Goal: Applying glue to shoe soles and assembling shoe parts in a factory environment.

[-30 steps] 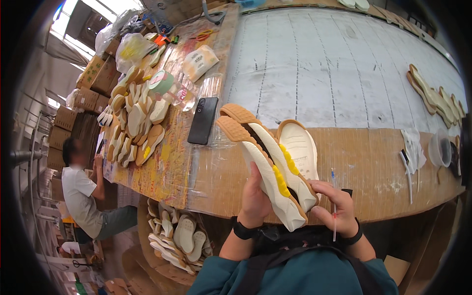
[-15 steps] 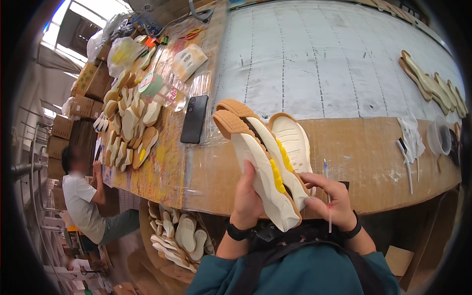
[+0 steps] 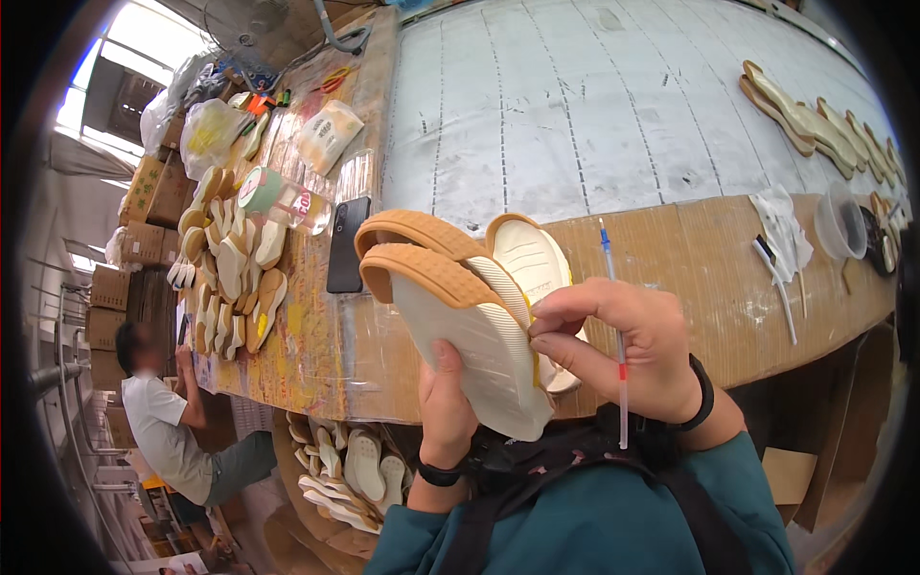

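Observation:
My left hand (image 3: 446, 407) grips a pair of shoe soles (image 3: 470, 355), cream-white with tan heel parts, laid together and tilted with the heels up. The thumb presses on the broad cream face of the nearer sole. My right hand (image 3: 637, 345) is closed, its thumb and forefinger pinched at the right edge of the soles, where a bit of yellow shows. Whether the fingertips grip anything small there, I cannot make out. A slim pen (image 3: 608, 251) with a blue end and a red band is tucked through that hand's fingers. Behind the pair lies another sole (image 3: 525, 261), inner side up.
Left on the table are a heap of soles (image 3: 230, 264), a jar with a green lid (image 3: 285, 199), a phone (image 3: 349, 245) and a packet (image 3: 330, 135). To the right lie a white-handled brush (image 3: 778, 297), a clear cup (image 3: 839, 226) and more soles (image 3: 786, 110). A co-worker (image 3: 158, 407) sits at far left.
The pair of soles has been turned so the nearer broad face shows and most of the yellow part is hidden. My right fingertips have moved up and left along the edge.

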Motion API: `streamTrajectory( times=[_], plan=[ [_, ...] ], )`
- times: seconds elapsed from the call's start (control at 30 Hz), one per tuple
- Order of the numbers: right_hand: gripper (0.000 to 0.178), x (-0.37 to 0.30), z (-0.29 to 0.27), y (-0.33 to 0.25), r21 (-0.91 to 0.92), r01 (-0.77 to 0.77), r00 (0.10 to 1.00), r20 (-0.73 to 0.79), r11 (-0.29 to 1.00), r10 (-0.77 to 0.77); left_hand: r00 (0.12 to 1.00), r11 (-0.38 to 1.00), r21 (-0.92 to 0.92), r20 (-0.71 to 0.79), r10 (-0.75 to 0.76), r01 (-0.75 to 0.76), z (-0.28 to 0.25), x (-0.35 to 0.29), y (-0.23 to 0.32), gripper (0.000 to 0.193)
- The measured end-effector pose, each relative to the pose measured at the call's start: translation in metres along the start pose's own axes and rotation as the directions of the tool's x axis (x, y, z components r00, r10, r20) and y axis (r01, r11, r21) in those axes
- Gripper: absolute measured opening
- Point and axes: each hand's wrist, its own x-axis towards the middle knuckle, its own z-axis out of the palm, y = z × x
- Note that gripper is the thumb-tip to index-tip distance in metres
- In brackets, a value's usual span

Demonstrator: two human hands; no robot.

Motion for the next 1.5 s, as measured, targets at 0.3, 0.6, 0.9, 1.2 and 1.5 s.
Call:
streamTrajectory(
  times=[0.3,0.6,0.9,1.2,1.5],
  plan=[
    [0.032,0.002,-0.001,-0.001,-0.306,0.127,0.991,0.01,0.944,-0.13,0.936,0.894,0.387,-0.168,0.311,-0.227,-0.011,-0.004,-0.008,0.052],
    [0.033,0.0,-0.001,0.021,-0.241,0.128,0.976,-0.141,0.962,-0.165,0.872,0.678,0.623,0.016,0.489,-0.391,0.008,-0.005,-0.004,0.054],
    [0.02,-0.021,-0.015,0.05,-0.036,-0.182,0.945,-0.283,0.983,0.164,0.949,0.939,-0.139,0.04,-0.311,0.314,0.017,0.019,0.012,0.044],
    [0.052,-0.046,0.022,0.099,0.294,-0.603,0.783,0.042,0.741,0.621,0.985,0.969,0.179,-0.013,-0.171,0.17,-0.022,0.044,-0.058,0.049],
    [0.06,-0.029,0.06,0.058,0.222,-0.556,0.822,0.288,0.801,0.491,0.917,0.645,-0.655,0.229,-0.325,0.392,-0.071,-0.025,-0.014,0.046]
  ],
)
